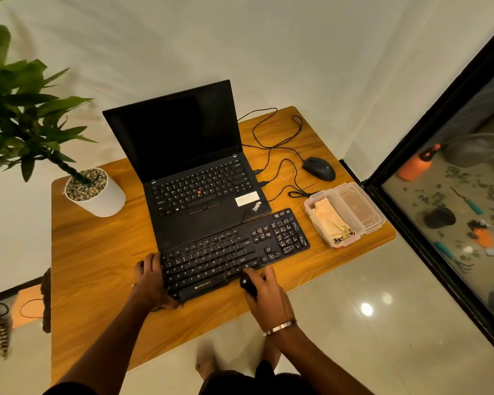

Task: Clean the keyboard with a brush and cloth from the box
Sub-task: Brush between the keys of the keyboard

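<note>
A black keyboard [231,252] lies tilted on the wooden table [97,252], its back edge resting on the open laptop [194,172]. My left hand [151,280] grips the keyboard's left end. My right hand [268,297] is closed around a black brush [247,285], whose tip touches the keys near the keyboard's front right. A clear plastic box [330,215] at the table's right edge holds a folded beige cloth [330,219]. Its lid [360,206] lies beside it.
A black mouse [319,168] and looping cables [277,146] lie behind the box. A potted plant in a white pot [97,195] stands at the table's left. A dark-framed glass panel [439,181] runs along the right; glossy floor tiles surround the table.
</note>
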